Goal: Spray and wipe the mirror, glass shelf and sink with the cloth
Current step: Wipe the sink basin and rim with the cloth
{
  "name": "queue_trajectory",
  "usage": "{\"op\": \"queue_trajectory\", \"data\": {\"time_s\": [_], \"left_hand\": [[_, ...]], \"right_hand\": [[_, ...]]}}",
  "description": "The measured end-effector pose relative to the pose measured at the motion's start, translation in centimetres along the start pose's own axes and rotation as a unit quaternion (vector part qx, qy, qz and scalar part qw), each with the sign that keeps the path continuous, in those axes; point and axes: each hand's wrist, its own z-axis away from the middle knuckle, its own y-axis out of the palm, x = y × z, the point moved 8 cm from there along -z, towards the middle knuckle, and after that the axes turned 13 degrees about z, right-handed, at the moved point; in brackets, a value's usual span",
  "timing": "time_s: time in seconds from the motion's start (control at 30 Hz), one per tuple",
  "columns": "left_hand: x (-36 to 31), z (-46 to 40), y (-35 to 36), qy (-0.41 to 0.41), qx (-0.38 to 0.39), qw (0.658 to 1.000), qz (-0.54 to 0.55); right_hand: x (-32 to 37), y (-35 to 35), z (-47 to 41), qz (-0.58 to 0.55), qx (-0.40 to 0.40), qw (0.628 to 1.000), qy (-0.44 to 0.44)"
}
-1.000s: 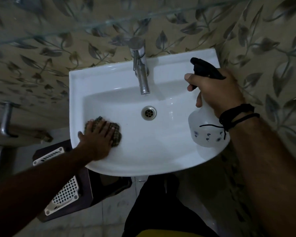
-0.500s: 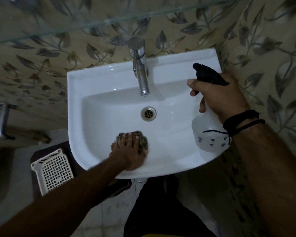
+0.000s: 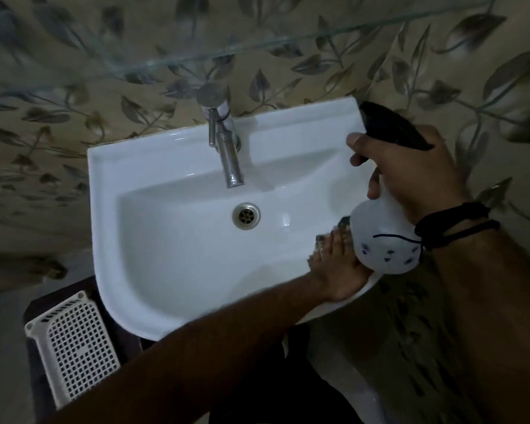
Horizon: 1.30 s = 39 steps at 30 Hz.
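The cloth [image 3: 334, 237] is pressed flat by the left hand [image 3: 338, 272] at the near-right of the sink [image 3: 178, 264], directly beneath the spray bottle [image 3: 380, 240] clenched in the right hand [image 3: 410, 175], so unwiped basin lies leftward.

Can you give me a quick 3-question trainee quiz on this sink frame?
1. True or false: the left hand presses the cloth inside the sink, at its right side.
2. What does the right hand hold? A) a sponge B) the spray bottle C) the tap
3. Fill in: the white perforated basket sits below the sink's ____ front corner as seen in the picture.

Key: 1 true; 2 B; 3 left.
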Motion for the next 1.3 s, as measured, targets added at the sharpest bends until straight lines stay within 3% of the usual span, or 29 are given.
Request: {"op": "queue_trajectory", "data": {"time_s": [0.3, 0.43, 0.5, 0.63, 0.8, 1.03, 1.17, 1.3], "left_hand": [[4.7, -6.8, -9.7, -0.105, -0.15, 0.982, 0.045], [7.9, -5.4, -11.0, -0.183, -0.207, 0.959, 0.066], [7.7, -4.9, -9.2, -0.187, -0.194, 0.96, 0.074], [5.9, -2.6, -4.0, -0.117, -0.116, 0.985, 0.053], [4.0, -3.0, -3.5, -0.09, -0.104, 0.989, 0.057], [7.2, -6.4, -9.6, -0.11, -0.169, 0.979, 0.014], [9.9, -1.2, -6.6, -0.073, -0.16, 0.983, -0.051], [10.4, 1.3, -3.4, -0.122, -0.117, 0.986, -0.006]], "right_hand": [[-0.6, -1.4, -0.6, -0.002, -0.024, 1.0, 0.007], [-2.5, 0.3, -1.2, 0.023, 0.012, 0.999, 0.041], [-4.3, 1.9, -1.1, 0.052, 0.073, 0.993, 0.07], [-8.3, 4.0, -0.1, 0.129, 0.157, 0.969, 0.14], [-9.4, 4.1, 0.5, 0.146, 0.161, 0.965, 0.149], [-9.4, 4.2, 1.2, 0.25, 0.208, 0.935, 0.138], [-9.6, 4.1, 1.4, 0.244, 0.198, 0.941, 0.13], [-8.7, 4.4, 1.0, 0.239, 0.195, 0.946, 0.102]]}}
